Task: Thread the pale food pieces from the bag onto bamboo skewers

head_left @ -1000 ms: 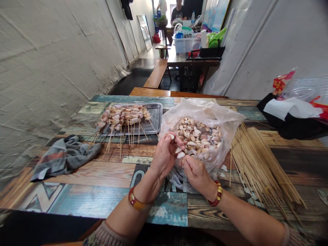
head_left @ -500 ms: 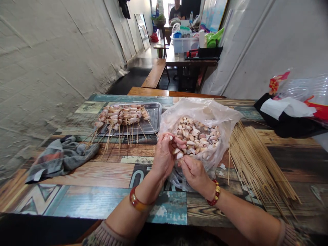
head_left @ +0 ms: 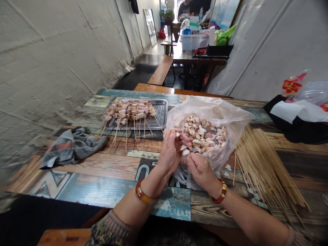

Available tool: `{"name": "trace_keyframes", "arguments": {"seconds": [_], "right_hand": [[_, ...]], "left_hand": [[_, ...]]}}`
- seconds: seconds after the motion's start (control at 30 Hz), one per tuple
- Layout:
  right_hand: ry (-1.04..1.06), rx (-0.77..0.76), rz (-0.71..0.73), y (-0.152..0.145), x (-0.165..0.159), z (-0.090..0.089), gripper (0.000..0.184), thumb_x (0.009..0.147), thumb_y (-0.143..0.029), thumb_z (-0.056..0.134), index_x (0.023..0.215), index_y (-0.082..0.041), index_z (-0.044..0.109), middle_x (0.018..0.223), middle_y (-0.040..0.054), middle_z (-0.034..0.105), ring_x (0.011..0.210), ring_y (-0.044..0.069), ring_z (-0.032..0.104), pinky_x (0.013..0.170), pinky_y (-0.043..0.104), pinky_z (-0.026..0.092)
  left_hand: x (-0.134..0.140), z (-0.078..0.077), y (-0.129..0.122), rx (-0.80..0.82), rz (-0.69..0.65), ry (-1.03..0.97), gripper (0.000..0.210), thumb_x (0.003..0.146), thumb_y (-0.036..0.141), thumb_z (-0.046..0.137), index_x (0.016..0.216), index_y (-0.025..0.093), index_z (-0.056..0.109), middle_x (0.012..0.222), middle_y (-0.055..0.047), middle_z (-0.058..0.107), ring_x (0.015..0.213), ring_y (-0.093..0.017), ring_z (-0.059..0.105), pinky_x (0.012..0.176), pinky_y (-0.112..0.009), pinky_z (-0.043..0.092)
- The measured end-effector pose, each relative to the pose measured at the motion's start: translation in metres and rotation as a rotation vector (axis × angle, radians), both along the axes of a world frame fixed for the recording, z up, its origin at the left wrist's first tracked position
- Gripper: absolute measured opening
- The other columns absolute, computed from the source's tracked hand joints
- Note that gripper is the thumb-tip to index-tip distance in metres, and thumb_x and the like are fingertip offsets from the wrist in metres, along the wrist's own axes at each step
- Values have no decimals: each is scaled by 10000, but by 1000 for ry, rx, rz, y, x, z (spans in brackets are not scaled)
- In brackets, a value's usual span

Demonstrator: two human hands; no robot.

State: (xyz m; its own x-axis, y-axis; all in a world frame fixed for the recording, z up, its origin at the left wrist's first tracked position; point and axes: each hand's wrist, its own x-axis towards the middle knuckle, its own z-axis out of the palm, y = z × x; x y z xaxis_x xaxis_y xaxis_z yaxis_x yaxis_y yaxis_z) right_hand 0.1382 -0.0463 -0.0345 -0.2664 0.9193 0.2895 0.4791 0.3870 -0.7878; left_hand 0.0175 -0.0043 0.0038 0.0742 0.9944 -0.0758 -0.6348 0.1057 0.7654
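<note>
My left hand is raised over the near edge of a clear plastic bag, fingers curled, a pale garlic clove at its thumb tip. Close beside it, my right hand pinches at the lower end of a few cloves lined up between the hands. Whether a stick runs through them is hidden by the fingers. Loose unpeeled garlic cloves fill the opened bag. To the left, a metal tray bears garlic skewers, their bare sticks pointing toward me.
Many bamboo skewers lie in a pile right of the bag. A grey cloth rests at the left of the patterned table. A black bag sits at the far right. Behind are a bench and another table with a plastic bin.
The view has shifted, so everything sits slightly farther right in the picture. Both hands keep nearly the same pose at the bag's near edge.
</note>
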Motion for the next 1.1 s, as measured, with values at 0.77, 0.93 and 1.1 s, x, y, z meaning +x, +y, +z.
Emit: {"name": "trace_keyframes", "arguments": {"seconds": [0.77,0.93,1.1], "right_hand": [[169,-119,-72,7,2,-4,299,963,-320,357,736,-207,517,486,-42,442,464,126,440,459,244,338],[187,-122,-81,9,3,-6,317,966,-320,346,692,-215,468,487,-42,434,448,118,421,446,239,326],[131,-22,-91,11,2,0,289,952,-266,350,704,-212,489,554,-14,494,500,131,462,495,253,354]], "left_hand": [[7,-3,-3,-171,-209,-64,451,807,536,572,1070,170,566,868,-87,688,733,-176,670,537,-213,451],[9,-7,-2,-228,-209,28,343,701,341,741,955,135,638,810,-58,694,710,-135,642,569,-183,448],[15,-10,-3,-218,-151,33,281,715,373,731,837,136,644,738,-33,685,703,-142,646,655,-223,485]]}}
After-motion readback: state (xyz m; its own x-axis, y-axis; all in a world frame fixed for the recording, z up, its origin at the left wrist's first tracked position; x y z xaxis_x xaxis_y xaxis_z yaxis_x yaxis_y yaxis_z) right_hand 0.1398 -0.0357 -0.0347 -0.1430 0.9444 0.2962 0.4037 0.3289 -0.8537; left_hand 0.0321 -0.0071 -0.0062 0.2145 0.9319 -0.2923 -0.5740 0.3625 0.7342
